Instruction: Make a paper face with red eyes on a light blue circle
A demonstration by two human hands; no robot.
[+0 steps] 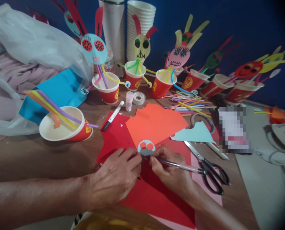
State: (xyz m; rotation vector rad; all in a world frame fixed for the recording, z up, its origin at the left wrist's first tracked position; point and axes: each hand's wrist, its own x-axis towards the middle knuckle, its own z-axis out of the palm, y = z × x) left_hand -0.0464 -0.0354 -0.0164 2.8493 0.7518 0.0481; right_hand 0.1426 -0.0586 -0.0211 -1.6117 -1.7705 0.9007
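A small light-blue paper face (146,147) with two orange round eyes lies on overlapping red paper (156,198) and orange paper (154,123). My left hand (115,179) rests on the red sheet with its fingers curled, the fingertips pinching the face's left edge. My right hand (172,174) is closed round a clear-barrelled pen (180,165), whose tip touches the lower edge of the face. The two hands almost meet just below the face.
Black-handled scissors (210,172) lie right of my right hand. A black marker (113,115), glue tube (129,100) and tape roll (139,98) sit behind the papers. Red cups with straws and paper faces (110,91) line the back; one cup (65,126) lies tipped at left. Loose straws (187,103) lie at right.
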